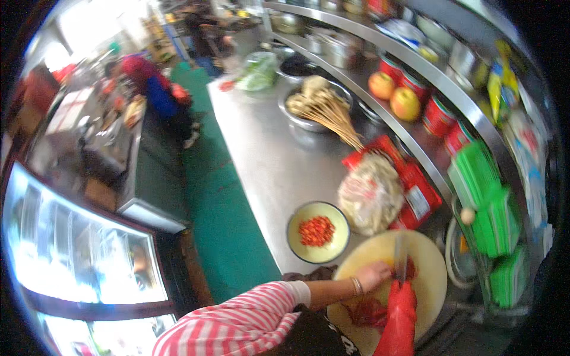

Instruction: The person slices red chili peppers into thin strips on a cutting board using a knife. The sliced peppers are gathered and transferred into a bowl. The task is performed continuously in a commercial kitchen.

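Note:
A round chopping board (429, 285) lies at the bottom right of the head view. My left hand (375, 276), bare and with a bracelet at the wrist, has its fingers curled against a dark red piece of what looks like raw meat (410, 268). Beside it, my right hand (402, 289), in a red glove or sleeve cover, grips a knife (401, 256); its blade is blurred over that piece. A larger dark red piece (367, 312) lies nearer me on the board, between my forearms. Left of the board stands a pale enamel bowl (294, 242) with chopped red peppers (317, 231).
Beyond the board are a filled plastic bag (370, 193), red packets (418, 196) and a metal bowl of skewers (289, 113). A steel shelf (401, 129) with cans and fruit curves along the right, above green packs (494, 222). A co-worker (156, 86) stands at the left counter.

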Demonstrator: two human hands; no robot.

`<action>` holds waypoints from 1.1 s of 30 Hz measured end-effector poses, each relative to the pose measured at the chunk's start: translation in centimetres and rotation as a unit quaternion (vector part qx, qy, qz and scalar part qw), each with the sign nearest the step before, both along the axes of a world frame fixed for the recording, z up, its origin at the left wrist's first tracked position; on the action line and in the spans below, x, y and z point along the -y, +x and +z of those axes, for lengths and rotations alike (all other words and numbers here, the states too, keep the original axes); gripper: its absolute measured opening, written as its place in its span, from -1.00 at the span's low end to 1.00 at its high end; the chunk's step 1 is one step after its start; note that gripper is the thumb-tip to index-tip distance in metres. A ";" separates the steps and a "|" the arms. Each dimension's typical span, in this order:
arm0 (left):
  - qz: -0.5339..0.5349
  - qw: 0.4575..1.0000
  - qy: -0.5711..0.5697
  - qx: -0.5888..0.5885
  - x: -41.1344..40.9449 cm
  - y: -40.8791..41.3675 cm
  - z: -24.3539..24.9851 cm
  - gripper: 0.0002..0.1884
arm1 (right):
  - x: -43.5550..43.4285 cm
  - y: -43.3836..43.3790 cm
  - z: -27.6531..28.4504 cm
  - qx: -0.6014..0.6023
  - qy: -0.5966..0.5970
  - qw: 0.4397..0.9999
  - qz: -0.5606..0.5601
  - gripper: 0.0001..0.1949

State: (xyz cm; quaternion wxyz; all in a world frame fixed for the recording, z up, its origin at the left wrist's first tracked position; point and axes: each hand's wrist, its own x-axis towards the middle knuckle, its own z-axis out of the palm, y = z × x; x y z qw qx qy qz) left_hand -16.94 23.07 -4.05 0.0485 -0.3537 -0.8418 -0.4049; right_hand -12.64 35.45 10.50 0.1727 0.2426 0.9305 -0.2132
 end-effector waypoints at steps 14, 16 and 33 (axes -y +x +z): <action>0.019 0.997 0.034 -0.070 -2.1 0.5 -1.3 -0.87 | -3.0 0.7 -5.0 -0.120 0.019 0.984 0.129 -0.42; 0.029 0.995 0.037 -0.088 -2.3 0.3 -1.8 -0.86 | -5.7 0.1 -9.4 -0.262 0.083 0.933 0.233 -0.38; 0.065 0.990 0.108 -0.061 -1.8 0.9 -0.8 -0.83 | -1.9 1.4 -3.1 -0.086 -0.056 0.988 0.114 -0.29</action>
